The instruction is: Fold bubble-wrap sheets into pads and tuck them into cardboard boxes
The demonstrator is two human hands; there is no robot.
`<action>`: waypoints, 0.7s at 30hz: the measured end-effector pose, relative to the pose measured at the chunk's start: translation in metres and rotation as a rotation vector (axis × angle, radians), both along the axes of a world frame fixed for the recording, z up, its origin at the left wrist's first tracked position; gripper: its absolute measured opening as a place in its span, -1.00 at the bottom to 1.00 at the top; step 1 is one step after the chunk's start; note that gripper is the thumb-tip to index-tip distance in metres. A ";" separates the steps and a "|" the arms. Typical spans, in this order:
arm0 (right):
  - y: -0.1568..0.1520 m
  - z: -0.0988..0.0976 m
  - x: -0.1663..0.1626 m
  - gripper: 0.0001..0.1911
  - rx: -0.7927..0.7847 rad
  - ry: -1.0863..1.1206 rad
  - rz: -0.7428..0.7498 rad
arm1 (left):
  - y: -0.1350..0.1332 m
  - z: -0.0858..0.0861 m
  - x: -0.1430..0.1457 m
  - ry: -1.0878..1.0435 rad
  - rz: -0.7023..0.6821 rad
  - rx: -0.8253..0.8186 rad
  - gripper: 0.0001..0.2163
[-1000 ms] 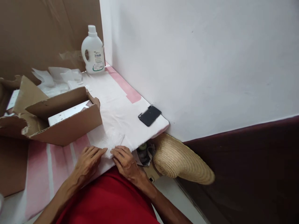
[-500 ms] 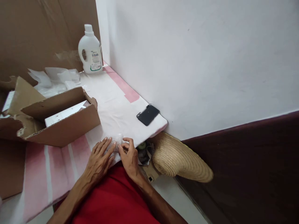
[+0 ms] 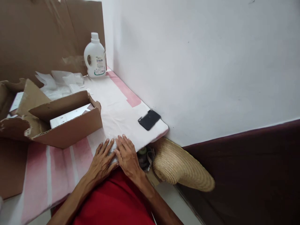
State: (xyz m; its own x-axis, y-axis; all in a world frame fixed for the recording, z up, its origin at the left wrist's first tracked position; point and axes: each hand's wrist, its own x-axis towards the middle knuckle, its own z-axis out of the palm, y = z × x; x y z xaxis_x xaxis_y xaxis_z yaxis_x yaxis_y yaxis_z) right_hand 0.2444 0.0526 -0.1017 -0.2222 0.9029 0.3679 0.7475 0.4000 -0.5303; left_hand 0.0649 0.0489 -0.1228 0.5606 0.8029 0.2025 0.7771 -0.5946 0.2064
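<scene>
Both hands lie flat near the front edge of the cloth-covered table. My left hand is open, palm down, its fingers stretched away from me. Beside it my right hand also rests flat, fingers extended. Between and beneath them shows a bit of clear, crinkled plastic wrap, mostly covered by the hands; whether anything lies inside it I cannot tell. Left of my hands stands an open cardboard box with a flat white box inside.
A white detergent bottle stands at the back by the wall. Clear plastic bags lie behind the box. A black flat case rests near the right edge. Below that edge is a straw hat. Another cardboard box stands at far left.
My right hand has gone from pinching the plastic wrap with curled fingers to lying flat on it. My left hand stays spread beside it. The view has shifted slightly.
</scene>
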 end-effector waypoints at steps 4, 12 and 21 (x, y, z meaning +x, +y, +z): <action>0.019 -0.012 0.012 -0.67 -0.081 0.035 0.018 | 0.004 0.004 -0.001 -0.045 -0.016 -0.052 -0.47; 0.075 0.023 0.018 -0.85 -0.469 -0.074 0.015 | 0.013 0.009 -0.005 -0.145 -0.010 -0.006 -0.58; 0.074 0.033 0.012 -0.88 -0.690 0.010 0.235 | -0.017 -0.010 -0.012 -0.183 -0.011 0.180 -0.53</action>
